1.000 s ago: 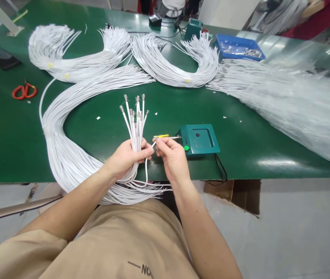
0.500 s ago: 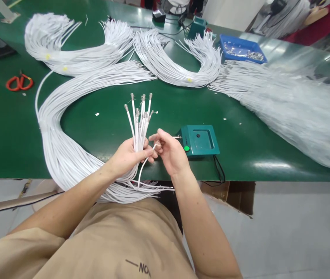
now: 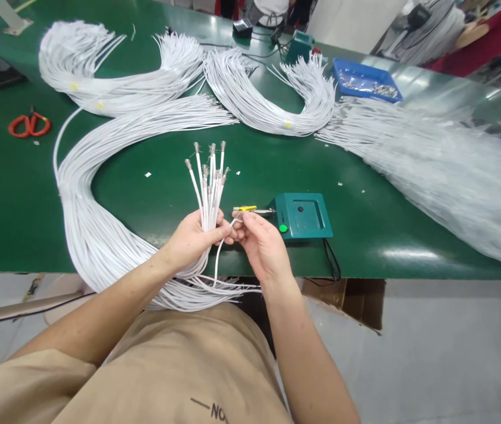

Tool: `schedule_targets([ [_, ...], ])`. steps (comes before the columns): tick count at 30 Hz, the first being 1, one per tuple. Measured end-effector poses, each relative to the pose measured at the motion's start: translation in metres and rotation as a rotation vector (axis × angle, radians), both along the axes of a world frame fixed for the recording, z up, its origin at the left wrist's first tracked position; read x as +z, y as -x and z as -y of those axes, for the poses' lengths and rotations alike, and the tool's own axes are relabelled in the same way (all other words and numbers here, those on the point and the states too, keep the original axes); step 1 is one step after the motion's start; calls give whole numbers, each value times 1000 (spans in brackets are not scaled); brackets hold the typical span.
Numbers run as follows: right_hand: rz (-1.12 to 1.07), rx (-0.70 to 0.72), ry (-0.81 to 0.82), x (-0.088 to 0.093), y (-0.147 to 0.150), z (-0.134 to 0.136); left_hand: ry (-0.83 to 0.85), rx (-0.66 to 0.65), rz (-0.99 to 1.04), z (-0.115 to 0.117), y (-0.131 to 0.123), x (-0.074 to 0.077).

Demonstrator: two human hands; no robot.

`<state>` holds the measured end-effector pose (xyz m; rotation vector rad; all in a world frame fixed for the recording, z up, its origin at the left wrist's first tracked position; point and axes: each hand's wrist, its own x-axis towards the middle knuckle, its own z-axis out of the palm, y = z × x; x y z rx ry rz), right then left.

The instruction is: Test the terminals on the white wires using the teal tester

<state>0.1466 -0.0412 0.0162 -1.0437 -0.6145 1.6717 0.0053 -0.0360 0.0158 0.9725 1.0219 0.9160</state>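
Several white cables [image 3: 207, 203] we are gripping in our closed left hand [image 3: 196, 233], presumably leaving ends exposed; our right hand [image 3: 264, 242] is pinching a single cable [image 3: 219, 256].

Clasps a bunch of white wires [image 3: 207, 206] in the left hand [image 3: 199, 231], with bare metallic ends [image 3: 223, 146] pointing up, and pinches one loose wire [image 3: 218, 259] with the right hand [image 3: 265, 244], near the yellow-topped rod [image 3: 247, 208] of a teal device [image 3: 305, 215]. Faces a green table [image 3: 144, 194] with thick curved wire bundles [image 3: 77, 197], red-handled scissors [image 3: 30, 125] to the left, and a blue tray [image 3: 364, 95] of metal parts [image 3: 385, 90].
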Motion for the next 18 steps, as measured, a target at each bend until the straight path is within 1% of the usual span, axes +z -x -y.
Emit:
schedule_targets([
  [4, 334, -79, -140, 2, 2, 3, 21, 31, 4, 1, 1, -2],
  [7, 483, -109, -207, 2, 4, 3, 16, -10, 39, 1, 3, -2],
  [9, 494, -101, -220, 0, 4, 2, 17, -34, 66, 0, 5, -2],
  [13, 430, -48, -194, -2, 3, -3, 36, -78, 102, -3, 7, 0],
  [16, 399, -38, -152, -4, 1, -7, 33, -146, 86, -6, 9, 0],
  [18, 421, -20, -124, -5, -2, -9, 16, -185, 45, -7, 10, 0],
])
